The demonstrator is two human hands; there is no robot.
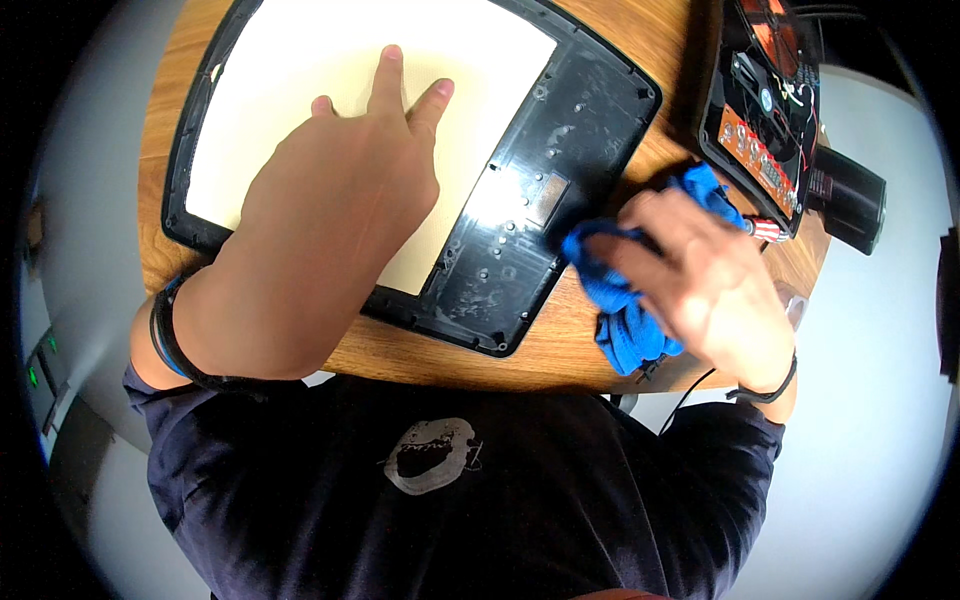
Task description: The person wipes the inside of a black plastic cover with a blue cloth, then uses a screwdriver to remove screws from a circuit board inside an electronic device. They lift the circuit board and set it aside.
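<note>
Round wooden table (pixel 600 350) carries a big black plastic panel with a cream-white glass face (pixel 330 120), lying flat, its dusty black end toward the right. Left hand (pixel 335 215) lies flat on the cream face, fingers spread, gripping nothing. Right hand (pixel 715 280) (motion-blurred) clutches a crumpled blue cloth (pixel 625 320), pressed against the panel's right edge. An opened black appliance base with copper coil and circuit board (pixel 765 110) sits further right, near the table rim.
</note>
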